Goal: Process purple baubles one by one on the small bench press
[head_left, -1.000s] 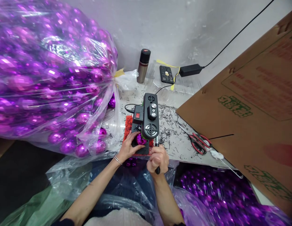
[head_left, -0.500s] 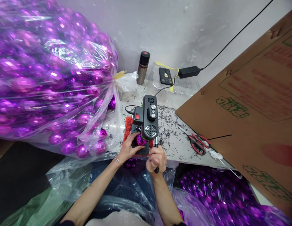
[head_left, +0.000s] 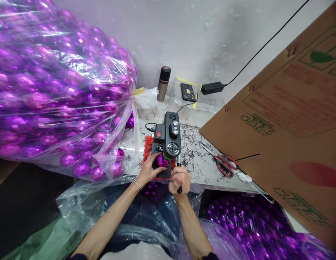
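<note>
Between the thumb and fingers of my left hand [head_left: 148,170] is a shiny purple bauble [head_left: 162,161], held under the head of a small black bench drill press [head_left: 172,135]. My right hand [head_left: 180,180] is wrapped round the black grip of the press's lever [head_left: 179,164]. The press has a red switch [head_left: 158,134] on its side box and stands on a red mat [head_left: 148,144] strewn with dark shavings. The machine's head hides the bauble's top, so I cannot see where the tool meets it.
A large clear bag of purple baubles [head_left: 62,97] fills the left. Behind the press stand a flask [head_left: 162,83], a phone [head_left: 187,92] and a power adapter [head_left: 213,87]. Red-handled scissors [head_left: 226,164] lie by a cardboard box [head_left: 287,119]. More purple baubles [head_left: 249,220] sit below the table edge.
The view has shifted slightly. Both hands keep their holds on the bauble and the lever, with little visible movement.
</note>
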Motion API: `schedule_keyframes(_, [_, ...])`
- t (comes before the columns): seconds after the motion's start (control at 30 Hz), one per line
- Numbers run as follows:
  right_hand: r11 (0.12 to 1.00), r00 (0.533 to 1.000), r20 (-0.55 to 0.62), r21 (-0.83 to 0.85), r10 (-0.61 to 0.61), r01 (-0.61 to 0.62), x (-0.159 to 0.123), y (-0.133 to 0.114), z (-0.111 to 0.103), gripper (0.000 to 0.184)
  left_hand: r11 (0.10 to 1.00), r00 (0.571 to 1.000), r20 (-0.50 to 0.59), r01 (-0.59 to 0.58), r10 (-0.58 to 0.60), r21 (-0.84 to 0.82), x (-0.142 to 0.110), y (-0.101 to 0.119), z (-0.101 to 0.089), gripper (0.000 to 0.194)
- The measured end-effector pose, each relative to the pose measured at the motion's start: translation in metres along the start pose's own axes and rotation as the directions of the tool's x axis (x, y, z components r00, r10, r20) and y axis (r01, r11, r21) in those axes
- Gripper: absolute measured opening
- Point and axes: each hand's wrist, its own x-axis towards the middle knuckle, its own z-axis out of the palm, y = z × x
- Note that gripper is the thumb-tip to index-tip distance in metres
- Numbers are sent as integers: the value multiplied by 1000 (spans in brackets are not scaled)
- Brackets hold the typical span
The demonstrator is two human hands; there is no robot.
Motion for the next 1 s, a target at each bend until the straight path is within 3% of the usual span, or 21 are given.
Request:
schedule_keyframes(0.1, [994,994,19,26,109,-110,22,-13,-7,35,1000,1000,13,-13,13,2,-3,4,-2,59])
schedule_keyframes(0.23, [986,987,39,51,158,-160,35,-21,-13,32,993,991,97,-99,92,71,-28,19,-18,60])
schedule_keyframes(0.3, [988,989,41,54,144,-146,30,-19,-12,32,974,979,132,-175,157,140,-43,28,-37,61])
schedule_keyframes(0.4, [992,993,48,59,108,-110,19,-15,-10,32,923,979,67,-205,193,327,-45,37,-78,38])
schedule_keyframes(0.5, [994,995,40,55,89,-91,13,-13,-8,32,780,997,-63,5,44,626,-22,42,-125,38])
schedule_keyframes(0.57, [995,996,31,53,86,-88,13,-13,-7,32,580,984,-83,162,-160,799,-3,45,-148,39])
schedule_keyframes(0.63, [994,996,26,58,91,-92,13,-14,-7,31,409,950,-43,174,-309,896,12,50,-159,32])
schedule_keyframes(0.7, [993,995,24,65,99,-101,13,-14,-7,31,335,923,27,112,-383,936,20,54,-161,29])
schedule_keyframes(0.87, [991,994,28,83,106,-108,11,-12,-7,31,354,902,175,-27,-395,935,27,56,-156,51])
schedule_keyframes(0.93, [991,994,24,84,105,-107,11,-11,-6,31,402,898,180,-4,-402,916,31,53,-158,52])
schedule_keyframes(1.0, [992,995,26,84,97,-99,11,-11,-6,31,525,918,135,89,-373,846,35,50,-160,52])
